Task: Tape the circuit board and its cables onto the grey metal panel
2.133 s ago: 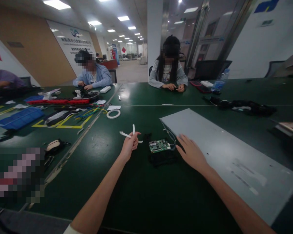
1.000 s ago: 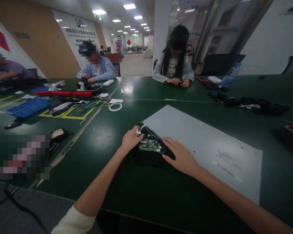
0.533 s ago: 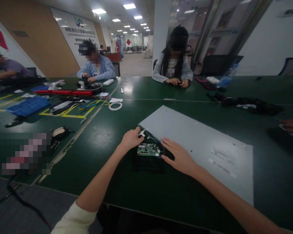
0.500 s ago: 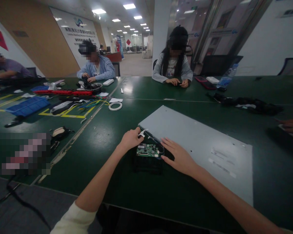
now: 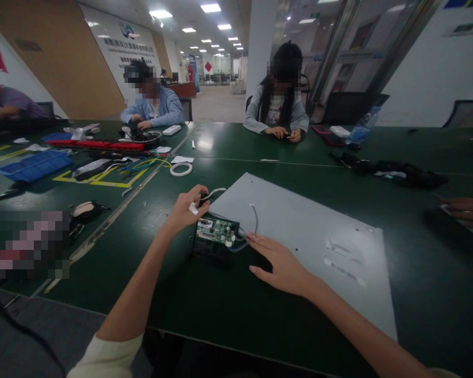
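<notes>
1. Two bare hands work side by side: the right hand (image 5: 279,262) is open, thumb well apart, fingertips by the grey cables (image 5: 255,218) and covering part of the panel; the left hand (image 5: 185,210) is curled, pinching a white strip (image 5: 193,208) that also shows past the fingertips.
2. Between them sits a green circuit board (image 5: 216,231) over a dark holder (image 5: 208,251) whose outline is hard to make out.
3. Just beyond and to the right lies a pale grey panel (image 5: 319,226), flat, its left corner near the left hand.
4. Off to the left, a blurred-out pink object (image 5: 27,241) lies near a beige-and-black object (image 5: 86,209).
5. At the right edge, another person's hand (image 5: 469,207) is partly cut off.
6. Farther, a white ring (image 5: 181,174) lies flat; beyond yellow tape lines stands a blue tray (image 5: 35,167), contents unclear.
7. A clear bottle (image 5: 364,126) with a blue label stands far right.
8. Under everything runs a dark green table (image 5: 213,320), with people seated across it, then a lit office hall.
</notes>
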Motion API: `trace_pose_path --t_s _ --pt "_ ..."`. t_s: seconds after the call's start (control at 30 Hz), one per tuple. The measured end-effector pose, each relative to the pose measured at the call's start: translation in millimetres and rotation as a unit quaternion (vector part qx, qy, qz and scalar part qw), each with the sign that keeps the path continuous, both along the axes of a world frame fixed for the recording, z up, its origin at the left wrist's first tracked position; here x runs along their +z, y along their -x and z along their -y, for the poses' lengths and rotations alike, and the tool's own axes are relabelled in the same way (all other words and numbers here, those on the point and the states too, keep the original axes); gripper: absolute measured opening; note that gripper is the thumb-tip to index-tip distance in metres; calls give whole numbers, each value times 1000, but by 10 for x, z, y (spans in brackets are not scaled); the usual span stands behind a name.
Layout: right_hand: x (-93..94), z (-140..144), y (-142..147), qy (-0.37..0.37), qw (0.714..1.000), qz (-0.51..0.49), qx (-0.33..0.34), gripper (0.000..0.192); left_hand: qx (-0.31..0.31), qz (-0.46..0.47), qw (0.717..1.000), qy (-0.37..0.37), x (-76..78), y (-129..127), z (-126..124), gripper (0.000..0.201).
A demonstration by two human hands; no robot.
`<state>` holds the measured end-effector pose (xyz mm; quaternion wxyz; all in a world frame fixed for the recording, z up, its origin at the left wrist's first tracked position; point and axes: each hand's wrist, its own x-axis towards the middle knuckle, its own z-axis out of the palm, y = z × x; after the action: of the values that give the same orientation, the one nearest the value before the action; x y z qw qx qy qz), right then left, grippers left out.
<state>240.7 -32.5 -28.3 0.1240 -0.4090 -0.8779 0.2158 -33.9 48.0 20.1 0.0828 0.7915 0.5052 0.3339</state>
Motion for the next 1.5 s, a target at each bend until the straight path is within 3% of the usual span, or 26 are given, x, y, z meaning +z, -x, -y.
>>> trace_pose_path --t_s 0.17,0.33,0.53,0.73,0.87,1.0,1.2,1.37,1.5 --pt "69 142 85 4 998 -7 69 62 72 126 989 -11 -2 -27 20 18" --pt "165 253 211 0 988 -55 146 62 64 214 974 42 -84 -195 38 20" --pt "119 346 295 11 986 -31 162 62 16 146 984 102 -375 -352 -50 19" --pt "41 348 300 -16 981 -3 192 61 27 87 988 122 -529 -423 -144 20" --pt "-38 370 328 -81 977 10 195 51 25 45 986 156 -600 -454 -164 19" --pt "-105 394 343 -206 952 -38 222 37 21 19 984 173 -635 -465 -165 19" --pt "-12 384 281 -289 916 -99 260 28 32 -41 985 165 -626 -483 -139 20" --pt "6 315 271 -249 945 -48 209 36 41 -93 987 126 -652 -512 -94 21" --pt "17 256 269 -164 970 17 181 43 17 -49 992 118 -657 -509 -72 22"
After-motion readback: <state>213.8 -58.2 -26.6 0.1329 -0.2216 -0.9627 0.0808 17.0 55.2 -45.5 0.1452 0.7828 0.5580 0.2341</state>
